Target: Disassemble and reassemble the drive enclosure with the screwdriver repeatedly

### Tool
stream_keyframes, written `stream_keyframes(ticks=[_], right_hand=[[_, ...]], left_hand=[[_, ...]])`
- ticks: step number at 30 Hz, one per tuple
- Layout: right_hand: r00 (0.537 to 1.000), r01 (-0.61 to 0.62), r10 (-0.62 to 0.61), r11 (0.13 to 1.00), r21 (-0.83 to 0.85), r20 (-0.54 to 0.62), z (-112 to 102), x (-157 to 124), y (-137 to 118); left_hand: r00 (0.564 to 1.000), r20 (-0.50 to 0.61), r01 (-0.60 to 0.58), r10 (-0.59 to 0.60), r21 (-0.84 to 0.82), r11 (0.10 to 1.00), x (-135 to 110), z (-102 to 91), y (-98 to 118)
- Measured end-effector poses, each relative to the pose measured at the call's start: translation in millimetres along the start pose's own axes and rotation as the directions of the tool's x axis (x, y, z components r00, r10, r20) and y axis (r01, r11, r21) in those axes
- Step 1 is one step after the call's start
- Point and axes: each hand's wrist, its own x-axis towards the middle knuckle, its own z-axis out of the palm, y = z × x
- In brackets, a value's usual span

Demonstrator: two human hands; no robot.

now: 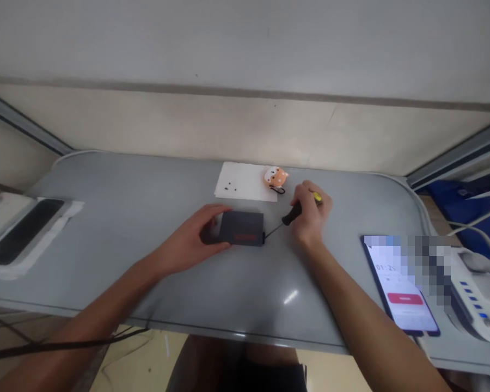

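Observation:
A dark, flat rectangular box (pixel 245 226) with faint red lettering lies on the grey table. My left hand (pixel 202 237) grips its left end, thumb on the near edge and fingers on the far edge. In my right hand (pixel 312 212) is a screwdriver (pixel 293 213) with a black and yellow handle. Its thin shaft slants down to the left, and the tip meets a small black part (pixel 263 237) at the box's near right corner. Whether the tip sits in a screw is too small to tell. Behind the box, several tiny dark pieces (pixel 230 185) lie on white paper (pixel 245 179).
An orange and white animal-shaped case (pixel 275 177) with a black loop sits on the paper's right end. To the right are a lit phone (pixel 404 294) and a white power strip (pixel 473 294) with cables. A black slab (pixel 24 231) lies at the far left. A wall panel (pixel 245 125) closes the back.

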Motion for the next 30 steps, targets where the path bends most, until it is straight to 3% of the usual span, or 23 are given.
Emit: stream_keyframes(ticks=[10,16,18,20,22,24,27,30], right_hand=[[0.978,0.107,-0.112,0.994,-0.038,-0.177,4.2,-2.1,0.9],[0.961,0.160,-0.176,0.983,-0.088,-0.215,-1.9,3.9,4.7],[0.931,0.214,-0.243,0.968,-0.131,-0.273,-8.2,11.3,6.0],[0.863,0.276,-0.313,0.950,-0.148,-0.396,-11.3,16.8,7.0],[0.849,0.271,-0.287,0.957,-0.100,-0.444,-8.1,15.0,7.0],[0.905,0.230,-0.241,0.970,-0.075,-0.350,0.8,3.7,5.6],[0.965,0.254,-0.260,0.960,-0.116,-0.039,14.7,-22.2,1.5],[0.887,0.433,-0.408,0.898,-0.081,0.216,17.4,-38.9,-2.1]], left_hand=[[0.992,0.032,-0.125,0.123,0.094,0.988,13.7,-4.9,-11.6],[0.991,0.066,-0.119,0.113,0.094,0.988,26.1,-0.4,-6.7],[0.991,0.073,-0.119,0.112,0.102,0.988,30.0,2.8,-5.0],[0.989,0.085,-0.126,0.117,0.099,0.987,33.7,6.7,-4.1],[0.986,0.103,-0.139,0.130,0.078,0.987,37.2,10.6,-3.5],[0.982,0.122,-0.152,0.144,0.063,0.986,39.9,13.6,-2.5],[0.976,0.160,-0.160,0.146,0.078,0.984,41.6,15.1,0.3],[0.974,0.185,-0.150,0.130,0.099,0.984,39.5,13.3,2.4]])
